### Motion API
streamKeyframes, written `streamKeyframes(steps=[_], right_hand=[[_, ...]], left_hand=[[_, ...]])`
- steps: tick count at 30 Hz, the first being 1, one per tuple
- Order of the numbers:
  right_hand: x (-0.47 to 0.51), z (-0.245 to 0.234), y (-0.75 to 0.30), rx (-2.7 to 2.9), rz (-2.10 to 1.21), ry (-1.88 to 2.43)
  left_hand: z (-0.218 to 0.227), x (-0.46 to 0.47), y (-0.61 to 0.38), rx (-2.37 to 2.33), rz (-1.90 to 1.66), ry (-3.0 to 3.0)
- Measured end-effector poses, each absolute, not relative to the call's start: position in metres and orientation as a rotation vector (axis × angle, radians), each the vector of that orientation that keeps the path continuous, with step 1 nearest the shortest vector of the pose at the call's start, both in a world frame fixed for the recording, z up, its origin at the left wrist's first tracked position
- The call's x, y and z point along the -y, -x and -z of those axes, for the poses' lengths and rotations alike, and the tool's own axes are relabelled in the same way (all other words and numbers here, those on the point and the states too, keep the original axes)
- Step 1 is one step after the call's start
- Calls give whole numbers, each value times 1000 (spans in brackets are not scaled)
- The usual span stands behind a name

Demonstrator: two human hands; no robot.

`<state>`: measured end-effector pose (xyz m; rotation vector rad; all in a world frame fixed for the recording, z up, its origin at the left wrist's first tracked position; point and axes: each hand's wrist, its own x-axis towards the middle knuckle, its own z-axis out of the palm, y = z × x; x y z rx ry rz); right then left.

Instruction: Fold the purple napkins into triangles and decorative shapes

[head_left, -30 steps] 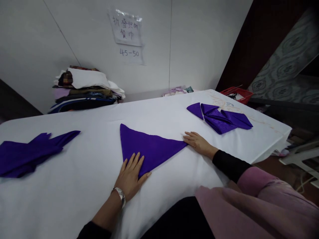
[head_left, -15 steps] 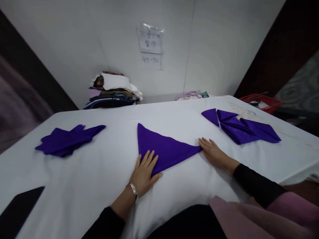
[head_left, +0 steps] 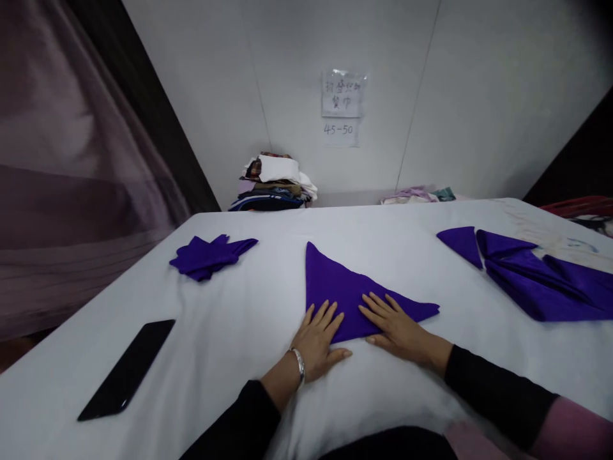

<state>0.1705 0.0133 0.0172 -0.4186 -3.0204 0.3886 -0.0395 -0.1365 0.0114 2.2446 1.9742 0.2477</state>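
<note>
A purple napkin [head_left: 335,284] folded into a triangle lies on the white table [head_left: 239,319] in front of me. My left hand [head_left: 322,338], with a silver bracelet on the wrist, rests flat on the napkin's near left corner, fingers spread. My right hand [head_left: 396,326] lies flat on the napkin's near edge just to the right, fingers stretched out. Neither hand grips anything.
A folded purple napkin [head_left: 208,254] sits at the left, and a pile of purple napkins [head_left: 536,281] at the right. A black phone [head_left: 128,368] lies near the left edge. Stacked fabrics [head_left: 272,185] stand against the wall under a paper sign [head_left: 342,96].
My right hand slid left from the napkin's right tip onto its near edge, close to my left hand. The view has swung left, bringing the phone into sight.
</note>
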Motion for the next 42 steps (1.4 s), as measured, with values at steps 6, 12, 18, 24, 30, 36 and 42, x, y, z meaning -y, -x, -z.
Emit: streamKeyframes(steps=[6,12,18,24,30,36,42], right_hand=[[-17,-1,-176,2999,-363,395],[-16,-1,-175,2977,-378,381],[-16,0,-174,2998,-392,390],[-17,1,-174,3011,-430,386],[-17,6,-175,2976,-407,375],[-16,9,-176,2948,-331,350],[-16,13,-176,2951,-296,356]], left_hand=[[-20,139,41,-1938,-305,-2161],[-40,116,56,-2054,-299,-1985],[-27,65,91,-2270,-169,-1951],[-12,25,122,-2340,-147,-1874],[-12,-14,151,-2375,-106,-1800],[-8,-54,175,-2414,-66,-1730],[-6,-85,190,-2476,-47,-1614]])
